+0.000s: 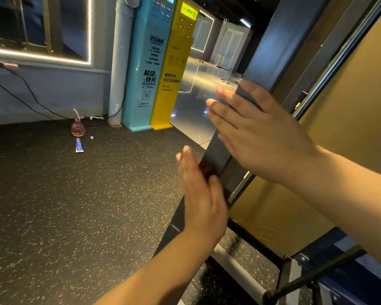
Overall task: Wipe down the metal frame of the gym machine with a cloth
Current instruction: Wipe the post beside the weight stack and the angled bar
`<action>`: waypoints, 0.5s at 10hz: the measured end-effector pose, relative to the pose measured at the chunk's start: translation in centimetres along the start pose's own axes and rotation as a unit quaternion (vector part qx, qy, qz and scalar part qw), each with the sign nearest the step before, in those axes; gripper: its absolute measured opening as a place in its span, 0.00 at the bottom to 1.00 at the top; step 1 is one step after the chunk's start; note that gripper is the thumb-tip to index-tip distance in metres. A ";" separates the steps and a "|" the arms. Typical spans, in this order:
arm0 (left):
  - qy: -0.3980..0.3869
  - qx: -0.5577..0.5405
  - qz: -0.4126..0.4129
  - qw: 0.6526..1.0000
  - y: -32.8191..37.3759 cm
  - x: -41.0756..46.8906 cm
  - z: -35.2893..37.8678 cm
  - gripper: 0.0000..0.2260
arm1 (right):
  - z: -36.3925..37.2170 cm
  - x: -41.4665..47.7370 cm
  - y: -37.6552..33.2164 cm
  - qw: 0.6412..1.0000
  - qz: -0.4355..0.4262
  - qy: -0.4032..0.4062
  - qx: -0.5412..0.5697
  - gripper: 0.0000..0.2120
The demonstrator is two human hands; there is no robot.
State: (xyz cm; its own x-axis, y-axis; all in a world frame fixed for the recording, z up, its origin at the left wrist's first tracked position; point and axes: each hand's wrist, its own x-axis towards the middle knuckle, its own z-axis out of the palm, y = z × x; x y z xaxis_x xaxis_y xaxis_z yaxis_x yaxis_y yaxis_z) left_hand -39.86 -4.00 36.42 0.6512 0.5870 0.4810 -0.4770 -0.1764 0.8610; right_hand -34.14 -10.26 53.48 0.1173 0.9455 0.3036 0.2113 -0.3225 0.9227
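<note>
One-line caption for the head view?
Left hand and right hand, both empty with fingers straight, on the machine's metal frame.

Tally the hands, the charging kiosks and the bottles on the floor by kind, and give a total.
Hands: 2, the left hand and the right hand
Charging kiosks: 2, the teal kiosk and the yellow kiosk
Bottles on the floor: 1, the pink bottle
Total: 5

Gym, speckled rubber floor (75,205), machine frame (271,51)
</note>
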 end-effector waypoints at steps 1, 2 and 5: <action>-0.020 0.015 0.089 0.996 3.3 2.4 1.1 0.29 | 0.3 0.0 0.1 0.998 0.039 0.007 0.040 0.22; -0.011 0.007 0.098 0.995 1.2 2.3 0.6 0.29 | 0.1 -0.2 -0.5 0.999 0.025 -0.006 0.033 0.23; 0.071 -0.103 -0.272 0.954 -8.1 -5.5 -2.2 0.26 | 0.9 -1.5 -4.9 0.972 0.110 0.053 0.202 0.22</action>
State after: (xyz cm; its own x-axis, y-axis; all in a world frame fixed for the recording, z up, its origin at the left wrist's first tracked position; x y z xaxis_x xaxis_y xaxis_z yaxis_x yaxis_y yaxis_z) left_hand -40.85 -4.03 26.45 0.7553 0.6520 -0.0675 -0.2067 0.3346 0.9194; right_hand -34.47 -10.13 48.32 0.1068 0.8436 0.5262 0.5581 -0.4889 0.6704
